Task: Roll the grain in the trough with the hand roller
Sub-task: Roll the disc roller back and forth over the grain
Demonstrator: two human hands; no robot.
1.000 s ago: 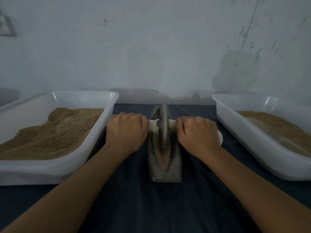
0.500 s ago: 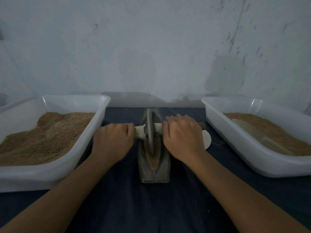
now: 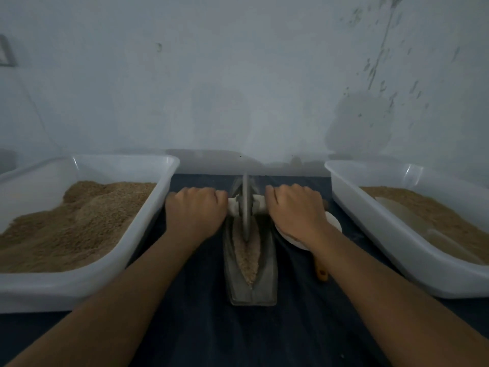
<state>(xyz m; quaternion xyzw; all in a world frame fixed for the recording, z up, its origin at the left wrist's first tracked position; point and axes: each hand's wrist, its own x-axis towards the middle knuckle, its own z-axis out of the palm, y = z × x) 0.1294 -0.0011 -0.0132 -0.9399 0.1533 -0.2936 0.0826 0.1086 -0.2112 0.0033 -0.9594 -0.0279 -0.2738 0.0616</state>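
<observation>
Tan grain [image 3: 246, 256] lies in narrow grey boat-shaped trough [image 3: 268, 271]; left hand [image 3: 195, 213] and right hand [image 3: 296, 210] grip thin grey disc roller's [image 3: 245, 207] pale axle, seemingly further back than earlier.

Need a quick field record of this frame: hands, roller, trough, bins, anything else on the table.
left hand: grips the roller's left handle
right hand: grips the right handle
hand roller: disc upright in the trough, toward its far end
trough: grey, lengthwise to the viewer, on a dark cloth
grain: fills the groove near side of the disc
left bin: white, heaped with brown grain
right bin: white, shallower grain, pale scoop lying in it
white dish: partly hidden under right wrist
</observation>
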